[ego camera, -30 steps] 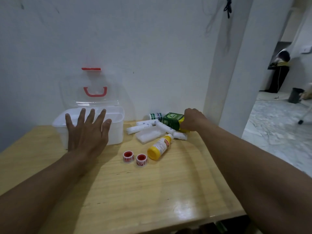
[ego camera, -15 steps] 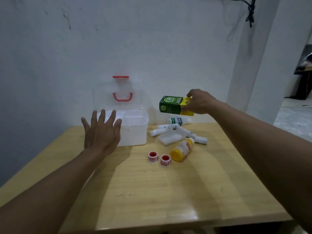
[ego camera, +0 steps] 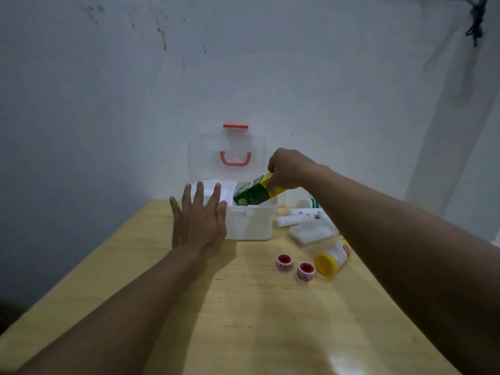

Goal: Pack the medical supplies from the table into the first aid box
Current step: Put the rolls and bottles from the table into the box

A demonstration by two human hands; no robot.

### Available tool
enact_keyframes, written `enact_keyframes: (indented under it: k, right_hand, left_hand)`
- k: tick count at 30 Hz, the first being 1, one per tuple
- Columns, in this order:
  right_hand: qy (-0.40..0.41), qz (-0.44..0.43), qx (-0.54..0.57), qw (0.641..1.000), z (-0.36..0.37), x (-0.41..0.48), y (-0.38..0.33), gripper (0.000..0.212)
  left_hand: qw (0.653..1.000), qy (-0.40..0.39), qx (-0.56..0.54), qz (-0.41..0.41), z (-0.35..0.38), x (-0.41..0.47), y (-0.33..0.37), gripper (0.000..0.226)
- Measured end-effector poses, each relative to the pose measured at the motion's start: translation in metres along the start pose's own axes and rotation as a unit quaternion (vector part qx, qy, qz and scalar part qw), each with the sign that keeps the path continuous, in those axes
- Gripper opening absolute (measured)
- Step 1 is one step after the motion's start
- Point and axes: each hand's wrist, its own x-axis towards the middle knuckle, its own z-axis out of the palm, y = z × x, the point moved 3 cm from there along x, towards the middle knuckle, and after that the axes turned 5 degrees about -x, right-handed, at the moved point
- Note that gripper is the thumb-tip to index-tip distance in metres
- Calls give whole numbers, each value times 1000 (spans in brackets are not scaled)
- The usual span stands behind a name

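A white first aid box point(ego camera: 251, 223) stands open at the table's far edge, its clear lid with a red handle point(ego camera: 235, 159) leaning back on the wall. My right hand point(ego camera: 288, 169) grips a green and yellow carton point(ego camera: 253, 194) by its yellow end; the carton tilts down, its green end inside the box. My left hand point(ego camera: 200, 220) is flat, fingers spread, against the box's front left corner. On the table right of the box lie white bandage rolls point(ego camera: 297, 219), a gauze pack point(ego camera: 311, 232), a yellow-capped bottle point(ego camera: 332, 257), two red tape rolls point(ego camera: 284, 263) and a green-striped bottle point(ego camera: 309, 203).
The wooden table point(ego camera: 243, 320) meets a pale wall behind the box. A dark cord point(ego camera: 474, 20) hangs at the top right by a pillar. The table's left and right edges drop off close to my arms.
My right hand has carried the green carton from above the supplies leftward and down into the open box. My left hand has stayed against the box; the camera moved closer.
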Motion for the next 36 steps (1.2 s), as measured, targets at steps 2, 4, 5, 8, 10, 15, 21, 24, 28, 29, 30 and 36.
enact_keyframes:
  k: [2,4,5,8,10,15,21,24,28,29,30,36]
  right_hand:
    - [-6,-8,-4,1000,8,5,-8,48]
    - [-11,-18,-2,1000,15,9,-14,49]
    - [-14,-22,3,1000,18,11,-16,50]
    - [-15,-37,9,999,26,13,-22,52]
    - [-12,-43,-2,999,31,15,-25,53]
    - [-19,-51,-50,997,44,19,-28,47]
    - [-16,-57,-55,997,50,23,-25,35]
    - [-1,-47,-19,999,47,23,-18,23]
    - [10,-35,41,999,30,11,1,26]
    - [13,-33,46,998,24,5,6,29]
    - [17,-27,51,998,18,-2,13,32]
    - [-1,27,37,999,9,-39,54,42]
  left_hand:
    - [1000,4,1,3,1,-1,0,59]
    - [1000,8,6,5,1,0,-1,58]
    - [1000,11,8,5,2,0,0,58]
    - [1000,15,4,5,2,1,0,60]
    - [1000,14,-1,4,2,1,0,63]
    - [1000,17,-12,8,2,1,-1,60]
    - [1000,20,-11,8,2,0,0,63]
    - [1000,13,-9,-1,2,1,2,62]
    - [1000,11,7,-5,-2,1,9,61]
    - [1000,12,10,0,-3,1,12,61]
    - [1000,14,12,6,-4,0,16,61]
    - [999,-20,19,20,1,-2,25,56]
